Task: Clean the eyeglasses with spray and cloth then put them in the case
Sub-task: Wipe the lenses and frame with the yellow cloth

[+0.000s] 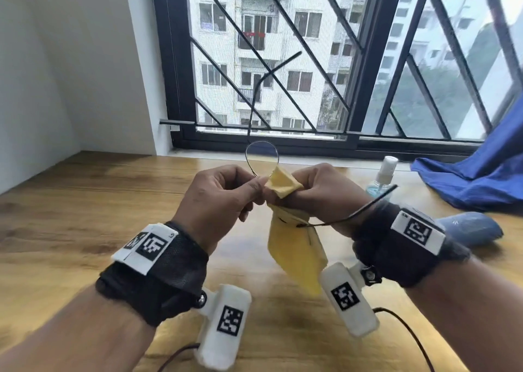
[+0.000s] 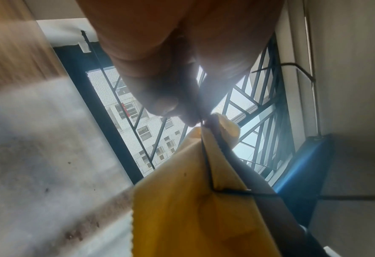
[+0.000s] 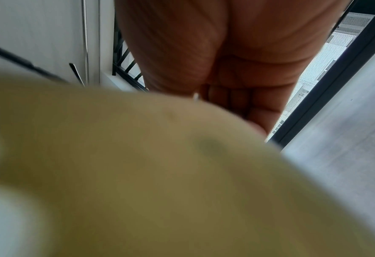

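Beyond your hands a barred window looks out on pale apartment blocks, and below its sill runs the wooden worktop you are working over. Your left hand is raised above the worktop with its fingers curled, thumb and forefinger pinching the thin wire rim of the eyeglasses; one round lens stands clear above your knuckles and its arm rises in front of the window, while the other arm stretches out across your right wrist. In the left wrist view the pinch shows close up, the fingertips closed on the wire right where the cloth begins. Your right hand is closed round the yellow cloth, touching your left hand; a folded corner of the cloth sticks up between the two hands against the lower edge of the lens, and the rest hangs down below them. The second lens is hidden in the cloth. In the right wrist view the cloth fills most of the picture as a blur, with your curled fingers behind it. A spray bottle with a white cap stands on the worktop to the right, near the window, just beside a heap of blue fabric. Nearer to you, a blue oval case lies on the worktop beyond your right wrist.
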